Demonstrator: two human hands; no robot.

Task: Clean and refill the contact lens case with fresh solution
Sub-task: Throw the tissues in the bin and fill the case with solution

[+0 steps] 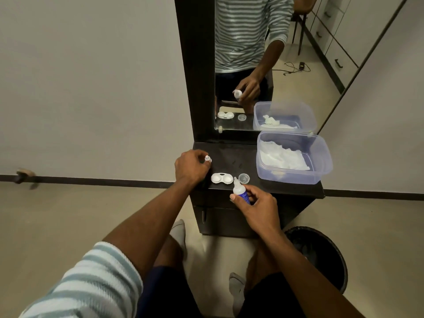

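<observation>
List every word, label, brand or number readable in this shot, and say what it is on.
No text can be read.
Solution bottle in the right hand: blue label, print too small and blurred.
Lens case, small cap in the left hand, plastic container: no markings visible.

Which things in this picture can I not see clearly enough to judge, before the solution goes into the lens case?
- Head view: whether the wells of the lens case are wet or dry is too small to tell.
- The label of the solution bottle is covered by the right hand.
- The small cap is partly hidden by the left hand.
- What lies under the tissue in the plastic container is hidden.
</observation>
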